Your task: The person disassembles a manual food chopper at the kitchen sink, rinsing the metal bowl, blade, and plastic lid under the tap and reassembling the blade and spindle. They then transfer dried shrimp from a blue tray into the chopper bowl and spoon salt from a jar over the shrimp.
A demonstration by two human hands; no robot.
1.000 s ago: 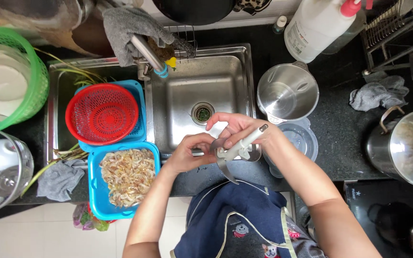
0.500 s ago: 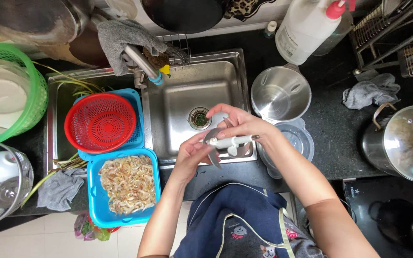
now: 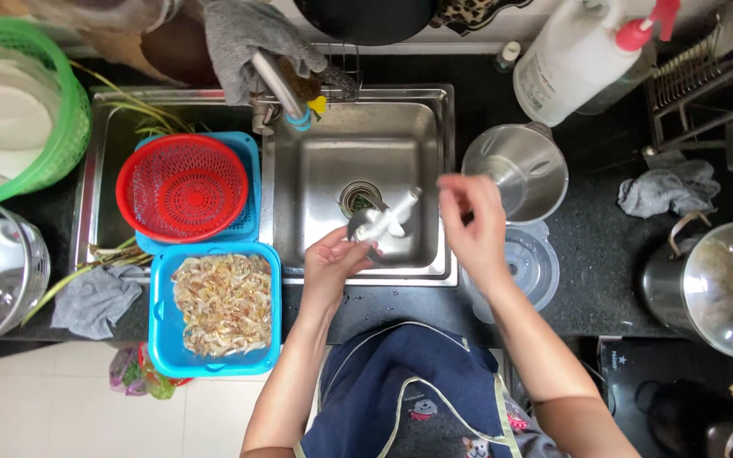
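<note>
Seen from the head camera, a white plastic blender blade piece with a grey metal base point(image 3: 381, 226) is pinched in the fingers of the left hand point(image 3: 332, 261) over the stainless steel sink point(image 3: 332, 170). The right hand point(image 3: 472, 225) is held just beside it, fingers loosely spread and blurred, gripping nothing. A steel blender jug point(image 3: 515, 170) stands on the black counter point(image 3: 595, 246); a blue rectangular tray of pale shreds point(image 3: 222, 305) sits left of the sink.
</note>
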